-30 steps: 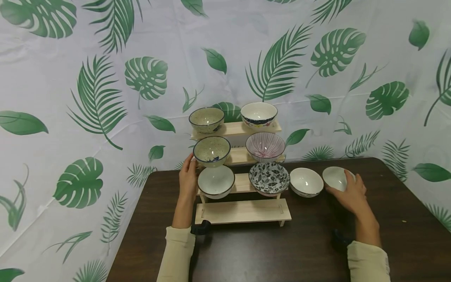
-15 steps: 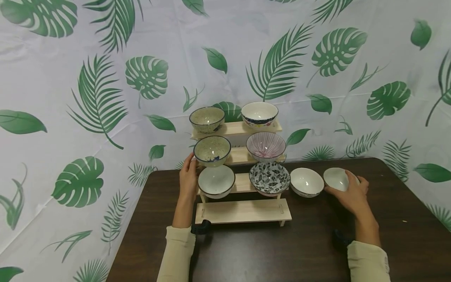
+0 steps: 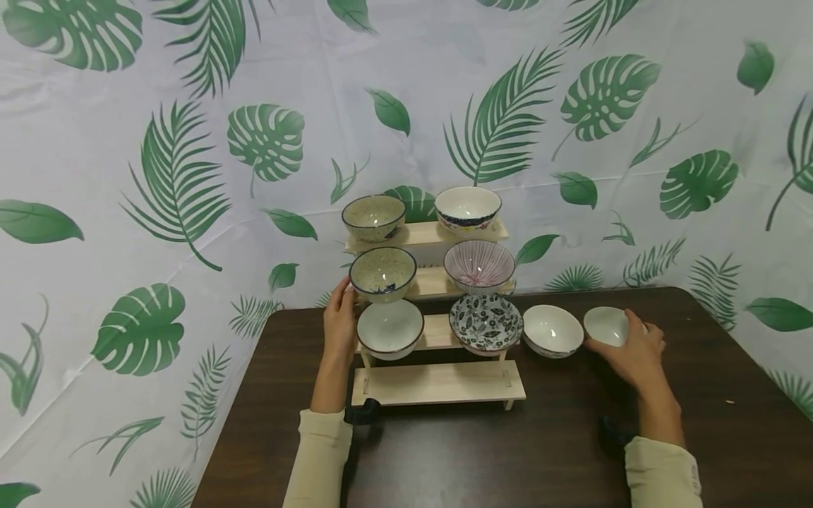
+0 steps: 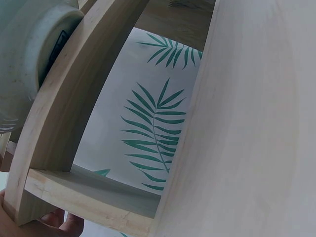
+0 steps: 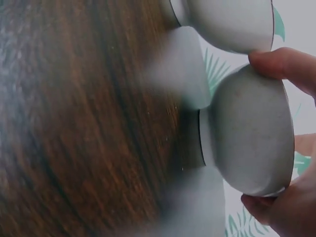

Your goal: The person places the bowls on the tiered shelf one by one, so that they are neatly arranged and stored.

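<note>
My left hand (image 3: 339, 324) grips the left side of a stepped wooden stand (image 3: 438, 383); in the left wrist view, its fingers (image 4: 71, 225) curl round a wooden upright. Close to that hand, a speckled green bowl with a dark rim (image 3: 381, 271) sits above a plain white bowl (image 3: 389, 328). On the table to the right, my right hand (image 3: 635, 358) holds a small pale bowl (image 3: 603, 325) by its rim. The right wrist view shows thumb and fingers spread across this bowl's (image 5: 252, 133) sides, its foot at the tabletop.
A white bowl (image 3: 552, 330) stands between the stand and the held bowl. Higher steps bear another speckled bowl (image 3: 373, 217), a white bowl with a blue band (image 3: 468, 208) and a pink-striped bowl (image 3: 479, 264). A black-and-white leaf-patterned bowl (image 3: 485, 322) sits below them. A leaf-printed cloth (image 3: 394, 56) hangs behind.
My right hand and the pale bowl have shifted very slightly to the right, with the bowl a little lower. My left hand stays at the stand's side.
</note>
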